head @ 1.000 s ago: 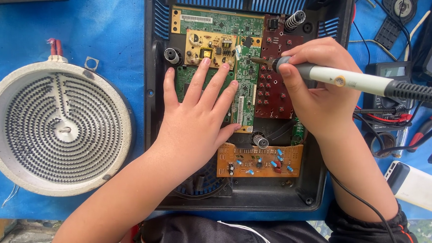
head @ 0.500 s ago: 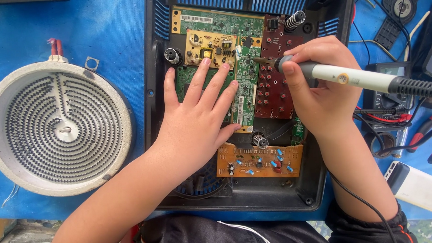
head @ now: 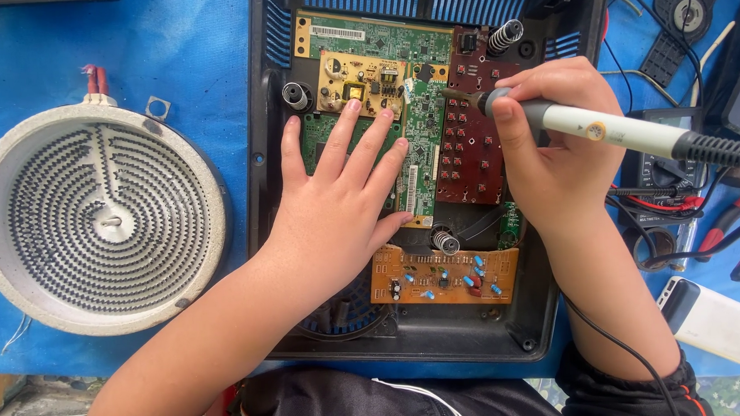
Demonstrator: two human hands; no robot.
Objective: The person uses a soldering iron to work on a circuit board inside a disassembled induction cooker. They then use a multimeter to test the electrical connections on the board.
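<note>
Soldering iron tip on the boards inside an opened black casing.

The right hand (head: 554, 146) grips a white soldering iron (head: 608, 131) like a pen, its tip resting on the green circuit board (head: 420, 106) just left of the knuckles. The left hand (head: 341, 209) lies flat and released, fingers spread across that board. An orange board (head: 444, 277) sits just below both hands; a round heating coil (head: 96, 220) lies well left of them.

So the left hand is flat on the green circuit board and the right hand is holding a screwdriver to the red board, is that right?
Not quite. The head view shows the right hand holding a soldering iron, corded, not a screwdriver, its tip at the red board. The left hand does lie flat on the green circuit board.
</note>
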